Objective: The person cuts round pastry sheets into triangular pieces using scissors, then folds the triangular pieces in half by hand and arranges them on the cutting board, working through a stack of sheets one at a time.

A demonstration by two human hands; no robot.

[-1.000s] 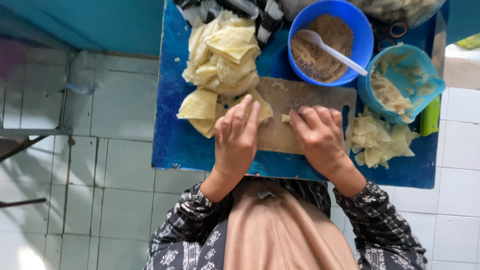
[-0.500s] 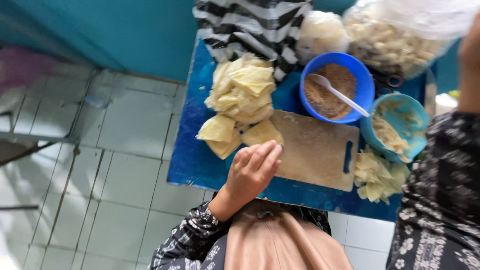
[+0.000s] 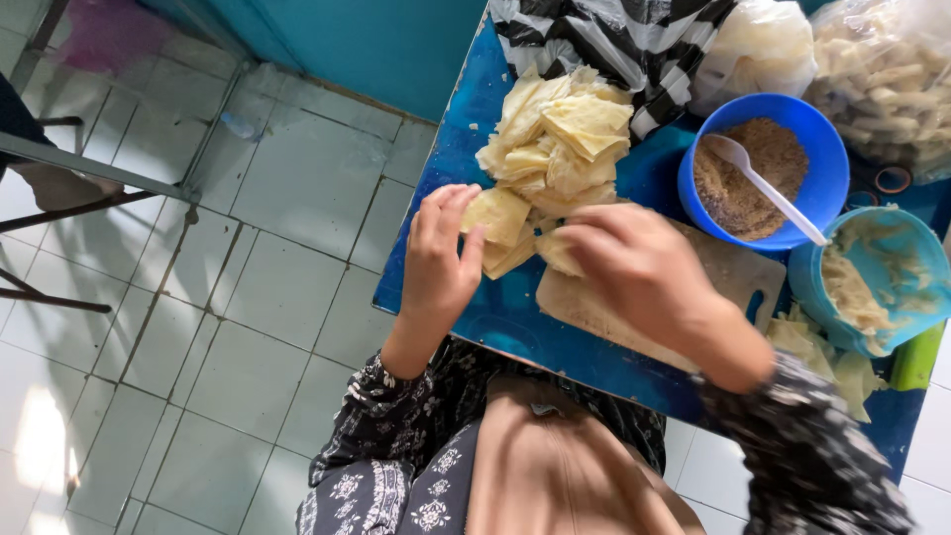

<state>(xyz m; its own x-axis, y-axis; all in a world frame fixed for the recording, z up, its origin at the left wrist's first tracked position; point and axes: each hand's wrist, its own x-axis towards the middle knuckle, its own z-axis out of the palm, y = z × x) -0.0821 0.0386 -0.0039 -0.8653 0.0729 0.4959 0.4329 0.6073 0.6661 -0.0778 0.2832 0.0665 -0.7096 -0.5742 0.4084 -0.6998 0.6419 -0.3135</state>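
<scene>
At the blue table's (image 3: 515, 317) near left edge, both hands now meet at the pile of pale dough sheets (image 3: 560, 149); half a second ago only the left was there. Left hand (image 3: 441, 263), fingers extended, touches a folded sheet (image 3: 498, 216). Right hand (image 3: 634, 267), blurred, pinches another sheet (image 3: 557, 250) over the wooden cutting board (image 3: 723, 277).
</scene>
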